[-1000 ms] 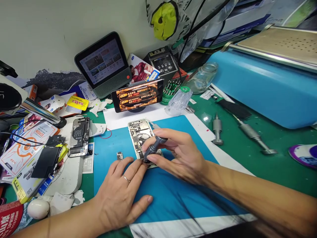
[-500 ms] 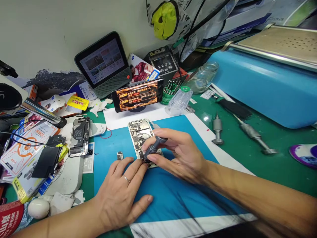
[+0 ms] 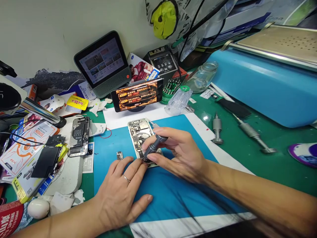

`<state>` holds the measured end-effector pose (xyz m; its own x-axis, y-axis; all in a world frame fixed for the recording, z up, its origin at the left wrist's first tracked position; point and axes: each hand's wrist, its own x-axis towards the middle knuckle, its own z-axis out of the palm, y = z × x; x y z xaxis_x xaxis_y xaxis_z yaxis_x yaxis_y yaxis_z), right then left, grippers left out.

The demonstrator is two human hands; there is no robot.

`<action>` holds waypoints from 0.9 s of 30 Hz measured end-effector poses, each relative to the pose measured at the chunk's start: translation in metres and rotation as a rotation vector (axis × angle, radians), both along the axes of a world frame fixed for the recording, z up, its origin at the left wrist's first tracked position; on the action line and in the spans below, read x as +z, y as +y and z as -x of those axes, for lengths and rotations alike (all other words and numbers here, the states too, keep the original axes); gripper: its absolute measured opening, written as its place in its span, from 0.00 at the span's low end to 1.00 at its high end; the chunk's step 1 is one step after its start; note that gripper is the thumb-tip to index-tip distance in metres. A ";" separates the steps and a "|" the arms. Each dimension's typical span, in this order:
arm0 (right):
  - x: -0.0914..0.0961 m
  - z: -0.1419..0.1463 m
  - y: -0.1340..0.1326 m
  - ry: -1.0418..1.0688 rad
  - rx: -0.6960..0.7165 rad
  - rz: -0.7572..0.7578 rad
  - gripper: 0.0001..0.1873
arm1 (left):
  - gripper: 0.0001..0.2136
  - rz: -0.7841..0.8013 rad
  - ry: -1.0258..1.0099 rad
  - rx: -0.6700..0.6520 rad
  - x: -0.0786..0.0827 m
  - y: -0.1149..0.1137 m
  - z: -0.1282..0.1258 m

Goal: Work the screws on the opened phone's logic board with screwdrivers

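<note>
An opened phone with bare inner parts lies on the blue mat. My right hand grips a dark grey screwdriver, tilted, with its lower end at the bottom part of the phone; the tip is hidden. A pointed light grey tool end pokes out above that hand's index finger; its rest is hidden. My left hand lies with fingers stretched, thumb apart, its fingertips at the phone's lower left edge. Left of the phone sits a small metal part.
Behind the mat stands a lit phone near a bit holder. Two more screwdrivers, one short and one long, lie at right. Another opened phone rests at left among boxes. A lamp arm reaches in there.
</note>
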<state>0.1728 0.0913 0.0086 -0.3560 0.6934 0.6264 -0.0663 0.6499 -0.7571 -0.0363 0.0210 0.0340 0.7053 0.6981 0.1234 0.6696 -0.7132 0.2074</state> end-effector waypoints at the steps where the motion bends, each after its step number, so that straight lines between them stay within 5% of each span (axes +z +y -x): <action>1: 0.000 0.000 0.000 0.005 0.006 0.002 0.31 | 0.26 0.000 0.000 0.000 0.000 0.000 0.000; 27: -0.001 -0.003 0.001 -0.024 -0.032 -0.025 0.32 | 0.26 0.009 0.006 -0.001 0.001 0.001 0.000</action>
